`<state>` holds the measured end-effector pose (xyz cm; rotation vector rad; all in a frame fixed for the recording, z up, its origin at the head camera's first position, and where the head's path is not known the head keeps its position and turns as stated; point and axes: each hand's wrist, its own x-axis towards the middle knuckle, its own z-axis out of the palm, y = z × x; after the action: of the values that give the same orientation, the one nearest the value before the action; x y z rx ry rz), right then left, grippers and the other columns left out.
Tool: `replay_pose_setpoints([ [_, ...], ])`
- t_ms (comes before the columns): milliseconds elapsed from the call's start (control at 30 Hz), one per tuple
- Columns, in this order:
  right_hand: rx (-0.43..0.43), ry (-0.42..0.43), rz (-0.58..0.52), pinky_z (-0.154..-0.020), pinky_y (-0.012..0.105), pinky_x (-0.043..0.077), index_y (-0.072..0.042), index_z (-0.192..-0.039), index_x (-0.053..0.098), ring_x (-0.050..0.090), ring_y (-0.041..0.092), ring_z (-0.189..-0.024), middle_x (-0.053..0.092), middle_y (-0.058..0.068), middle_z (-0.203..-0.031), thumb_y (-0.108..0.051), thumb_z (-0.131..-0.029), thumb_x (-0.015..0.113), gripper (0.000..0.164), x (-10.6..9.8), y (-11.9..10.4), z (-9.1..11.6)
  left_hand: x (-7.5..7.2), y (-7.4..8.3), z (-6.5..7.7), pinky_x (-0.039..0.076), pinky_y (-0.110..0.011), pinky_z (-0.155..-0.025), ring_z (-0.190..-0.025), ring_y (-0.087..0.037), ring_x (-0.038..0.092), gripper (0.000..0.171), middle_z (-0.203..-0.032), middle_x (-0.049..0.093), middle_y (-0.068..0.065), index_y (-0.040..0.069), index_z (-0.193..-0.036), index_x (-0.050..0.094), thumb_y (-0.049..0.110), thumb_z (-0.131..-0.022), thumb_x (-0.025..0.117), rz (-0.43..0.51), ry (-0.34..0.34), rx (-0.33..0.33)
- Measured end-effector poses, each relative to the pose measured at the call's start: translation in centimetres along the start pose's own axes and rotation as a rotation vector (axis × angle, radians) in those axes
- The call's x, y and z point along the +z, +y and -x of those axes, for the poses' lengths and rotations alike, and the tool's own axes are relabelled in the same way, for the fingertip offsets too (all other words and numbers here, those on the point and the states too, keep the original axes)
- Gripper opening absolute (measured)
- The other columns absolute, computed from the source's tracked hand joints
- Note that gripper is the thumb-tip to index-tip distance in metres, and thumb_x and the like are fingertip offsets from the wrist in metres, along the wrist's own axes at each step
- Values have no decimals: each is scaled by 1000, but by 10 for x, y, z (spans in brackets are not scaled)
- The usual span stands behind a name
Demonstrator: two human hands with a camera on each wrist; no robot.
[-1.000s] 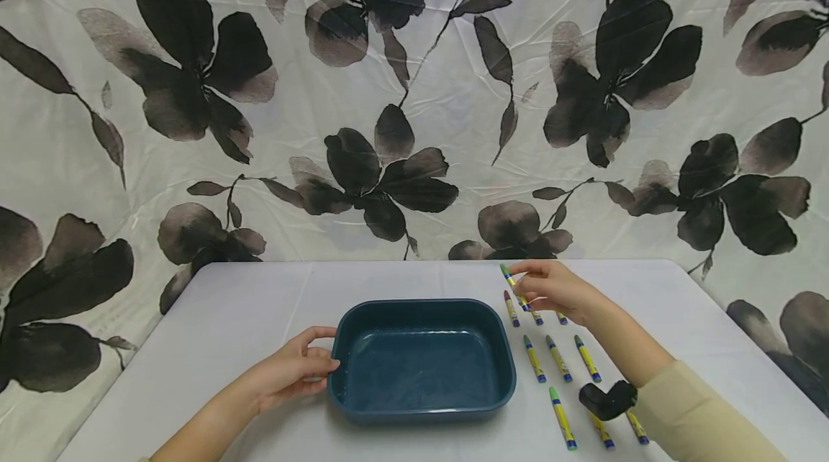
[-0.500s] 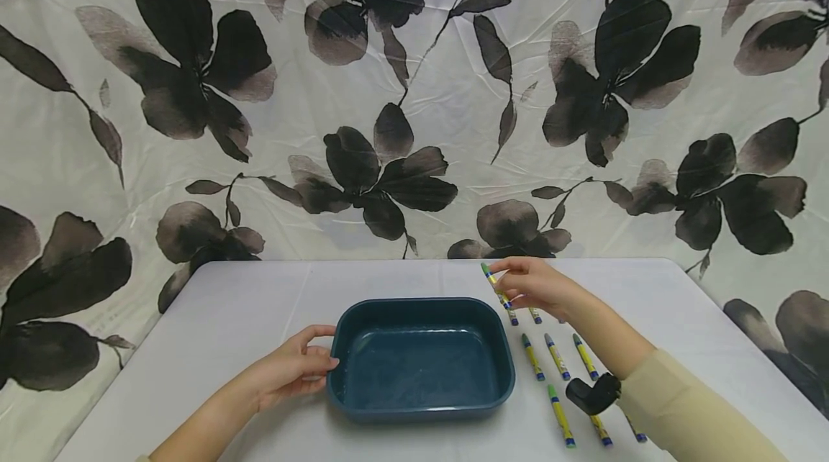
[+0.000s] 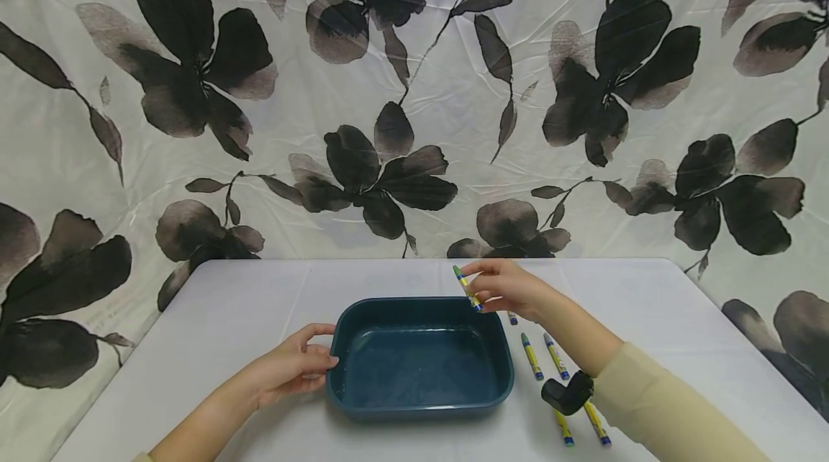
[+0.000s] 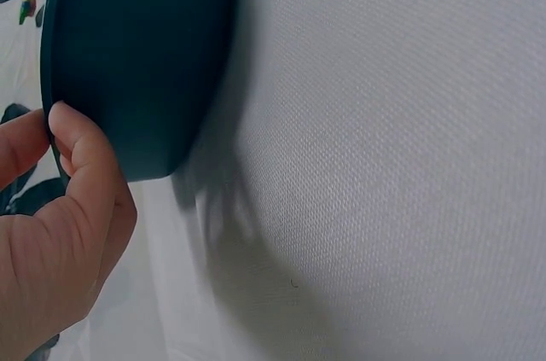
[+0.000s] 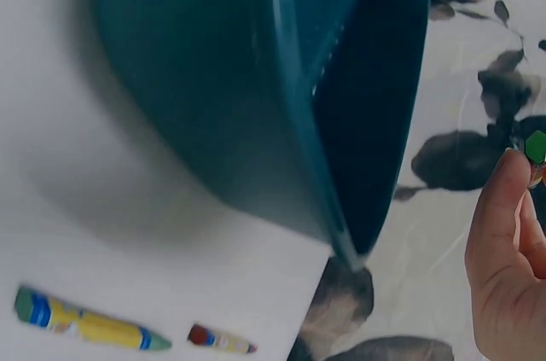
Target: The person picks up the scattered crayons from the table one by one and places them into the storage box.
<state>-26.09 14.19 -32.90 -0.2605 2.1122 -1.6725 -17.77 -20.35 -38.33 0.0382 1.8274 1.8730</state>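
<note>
A dark teal rectangular basin [image 3: 421, 414] sits on the white table. At its left end my left hand [image 3: 288, 372] pinches the rim; the left wrist view has the thumb [image 4: 77, 135] on the basin's outer wall [image 4: 141, 62]. My right hand [image 3: 512, 291] holds a green crayon [image 3: 468, 289] with a yellow and blue wrapper, over the basin's back right corner. In the right wrist view the crayon's green end [image 5: 536, 148] shows above the thumb, at the frame's edge.
Several more crayons lie right of the basin, among them a dark green one [image 3: 532, 357] and another [image 3: 596, 424] near the front. A reddish-brown crayon [image 5: 222, 340] shows in the right wrist view. Behind the table [image 3: 259, 289] hangs a floral cloth [image 3: 414, 88].
My right hand has carried the green crayon leftward, from above the crayon rows to the basin's back right corner. The left hand and the basin have stayed in place.
</note>
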Motion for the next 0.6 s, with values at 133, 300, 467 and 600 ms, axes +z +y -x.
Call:
replay_pose_setpoints([
  [133, 16, -5, 2, -62, 23, 51, 5, -126, 49, 52, 14, -70, 53, 8, -92, -4, -83, 57, 44, 10, -2, -3, 0, -1, 0, 48, -17, -63, -70, -7, 53, 67, -91, 52, -4, 0, -139, 17, 3, -87, 59, 6, -9, -2],
  [300, 45, -16, -27, -61, 22, 51, 6, -127, 48, 50, 12, -66, 54, 6, -85, -4, -85, 56, 44, 21, -1, -6, 2, 0, -1, 48, -17, -63, -70, -8, 52, 67, -91, 52, -5, 0, -140, 17, 3, -87, 59, 5, -8, -4],
  [467, 75, -16, -81, -56, 20, 49, 5, -126, 49, 49, 9, -60, 53, 4, -78, -3, -84, 57, 44, 34, 2, -11, 2, 1, -1, 48, -17, -63, -70, -8, 53, 67, -91, 53, -5, 0, -140, 17, 3, -87, 59, 5, -7, -7],
  [600, 90, -17, -87, -55, 20, 49, 4, -126, 50, 50, 10, -61, 54, 7, -81, -3, -83, 58, 44, 46, 6, -14, 0, 1, -1, 48, -17, -62, -69, -8, 53, 67, -91, 53, -5, 0, -140, 17, 3, -87, 59, 3, -2, -9],
])
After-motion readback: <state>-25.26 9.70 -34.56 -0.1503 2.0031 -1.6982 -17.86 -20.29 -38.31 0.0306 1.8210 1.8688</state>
